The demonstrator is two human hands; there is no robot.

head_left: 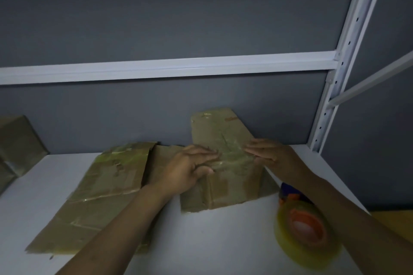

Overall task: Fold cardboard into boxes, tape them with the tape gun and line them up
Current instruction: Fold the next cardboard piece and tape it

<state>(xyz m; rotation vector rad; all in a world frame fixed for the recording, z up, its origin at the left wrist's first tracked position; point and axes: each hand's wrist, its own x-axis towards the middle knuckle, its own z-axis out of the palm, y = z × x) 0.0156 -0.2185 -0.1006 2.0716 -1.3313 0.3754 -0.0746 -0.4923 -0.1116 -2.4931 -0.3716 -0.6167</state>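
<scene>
The left hand (190,167) lies flat on the box (223,192), fingers straight and pressing its top from 9 o'clock. The right hand (268,154) does the same from 3 o'clock, fingers spread and straight. The fingertips of the two hands point at each other across the taped seam. Neither hand pinches anything. They seem to be pressing the side flaps down so that they stay closed.

At far 9 o'clock stands a second box (15,147), already folded, against the wall (156,18), probably the start of the line. At 8 o'clock from the hands lies a flat sheet (100,196) of cardboard, glossy with old tape and within reach for the next fold. The box in hand sits at centre, and its rear flap (214,125) stands up at 12 o'clock, not yet folded. The tape gun (306,227) lies at 4 o'clock, just beside the right forearm, ready to pick up.

All of this rests on a white shelf (223,241). The wall behind is grey and the light is dim. A white rail (156,69) crosses it, and a pierced white post (348,51) rises at 2 o'clock.
</scene>
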